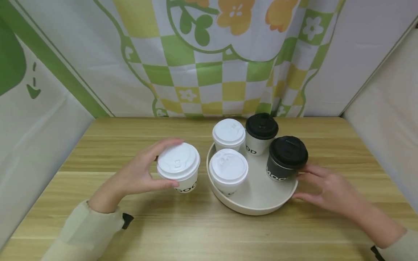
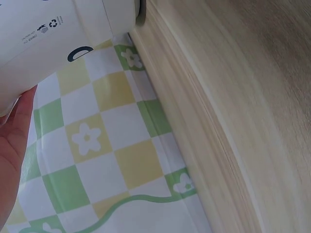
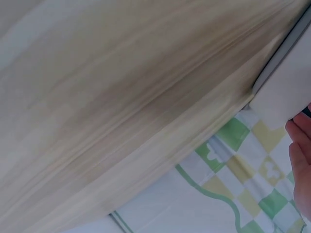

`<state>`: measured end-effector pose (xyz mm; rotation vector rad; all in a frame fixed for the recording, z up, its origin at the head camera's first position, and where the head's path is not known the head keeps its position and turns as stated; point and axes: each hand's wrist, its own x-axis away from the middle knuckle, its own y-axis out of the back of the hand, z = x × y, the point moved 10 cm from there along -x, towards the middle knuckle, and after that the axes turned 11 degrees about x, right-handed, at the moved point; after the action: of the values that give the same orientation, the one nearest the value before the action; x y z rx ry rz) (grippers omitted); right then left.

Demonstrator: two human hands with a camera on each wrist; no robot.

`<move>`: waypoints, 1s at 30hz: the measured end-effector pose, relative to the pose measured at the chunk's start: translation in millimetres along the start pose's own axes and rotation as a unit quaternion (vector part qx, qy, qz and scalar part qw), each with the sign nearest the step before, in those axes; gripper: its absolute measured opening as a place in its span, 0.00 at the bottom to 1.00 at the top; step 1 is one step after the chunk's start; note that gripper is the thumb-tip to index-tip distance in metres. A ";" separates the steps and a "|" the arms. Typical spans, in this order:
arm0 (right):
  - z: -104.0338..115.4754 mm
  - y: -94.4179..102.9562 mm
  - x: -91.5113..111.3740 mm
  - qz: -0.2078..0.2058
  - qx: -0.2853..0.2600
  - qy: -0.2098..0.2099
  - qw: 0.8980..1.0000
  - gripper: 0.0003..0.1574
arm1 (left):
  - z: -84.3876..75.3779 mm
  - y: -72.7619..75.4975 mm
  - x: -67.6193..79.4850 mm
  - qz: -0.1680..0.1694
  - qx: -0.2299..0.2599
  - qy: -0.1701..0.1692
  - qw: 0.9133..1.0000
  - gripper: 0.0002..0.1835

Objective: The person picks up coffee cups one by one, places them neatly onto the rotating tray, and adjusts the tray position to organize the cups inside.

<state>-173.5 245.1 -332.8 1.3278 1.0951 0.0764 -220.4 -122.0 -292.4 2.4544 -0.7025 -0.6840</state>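
Observation:
My left hand (image 1: 147, 168) grips a white paper cup (image 1: 179, 168) with a white lid, thumb and fingers around its sides, just left of the round cream tray (image 1: 241, 210). In the left wrist view, that cup's printed side fills the upper left corner. Two white-lidded cups, one behind (image 1: 228, 134) and one in front (image 1: 228, 170), stand in the tray's left part. On its right are a white cup with a black lid (image 1: 261, 130) and a dark grey cup with a black lid (image 1: 285, 159). My right hand (image 1: 330, 188) touches the tray's right rim, its fingers extended beside the dark cup.
The tray rests on a wooden table (image 1: 130, 228). Behind the table's back edge hangs a green and yellow checked cloth (image 1: 209, 76) with flowers. Pale fabric walls (image 1: 42, 108) enclose the left and right sides.

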 end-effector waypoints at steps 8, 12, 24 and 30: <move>6.5 1.5 -1.0 0.014 -0.002 -0.004 1.000 0.37 | 1.2 -1.5 -0.2 0.001 0.003 -0.002 1.000 0.52; 11.4 6.3 -2.7 -0.001 0.003 0.005 1.000 0.39 | 1.2 -1.9 0.0 0.001 0.004 -0.001 1.000 0.52; -29.8 -1.0 10.1 0.033 -0.043 -0.052 0.997 0.37 | 0.7 0.6 2.5 -0.003 0.005 0.003 1.000 0.52; -45.9 -14.6 8.3 0.073 -0.042 -0.074 0.994 0.51 | 2.3 3.0 4.8 -0.008 0.004 0.002 1.000 0.52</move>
<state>-207.3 279.0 -342.4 1.3147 0.8604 0.1291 -219.2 -127.9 -294.0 2.4713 -0.6851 -0.6840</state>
